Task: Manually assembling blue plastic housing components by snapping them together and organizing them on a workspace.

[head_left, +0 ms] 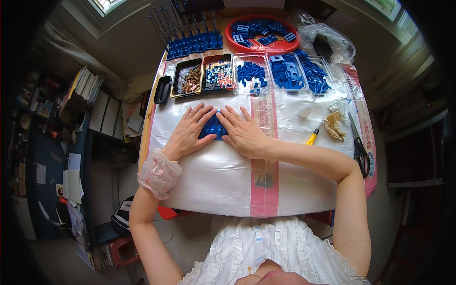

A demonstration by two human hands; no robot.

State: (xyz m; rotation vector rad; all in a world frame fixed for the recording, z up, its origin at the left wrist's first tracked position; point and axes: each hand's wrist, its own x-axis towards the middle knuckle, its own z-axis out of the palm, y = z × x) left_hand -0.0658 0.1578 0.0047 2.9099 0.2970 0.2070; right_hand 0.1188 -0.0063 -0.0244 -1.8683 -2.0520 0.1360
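A blue plastic part (212, 129) lies on the white table cover in front of me, partly hidden under my hands. My left hand (189, 128) rests along its left side, fingers stretched out and thumb across its near edge. From the right, my right hand (243, 133) lies over its other side with the fingers spread and extended. Both hands touch the part from above and look open, not wrapped round it. A frilly translucent sleeve cuff (160, 175) circles my left wrist.
Across the far side stand trays of brass-coloured screws (190, 80), small metal pieces (218, 73) and blue parts (251, 73). Behind are blue blocks with upright springs (195, 43) and a red basin (232, 42). At right lie a yellow screwdriver (312, 138), crumpled paper (335, 126) and black scissors (362, 154).
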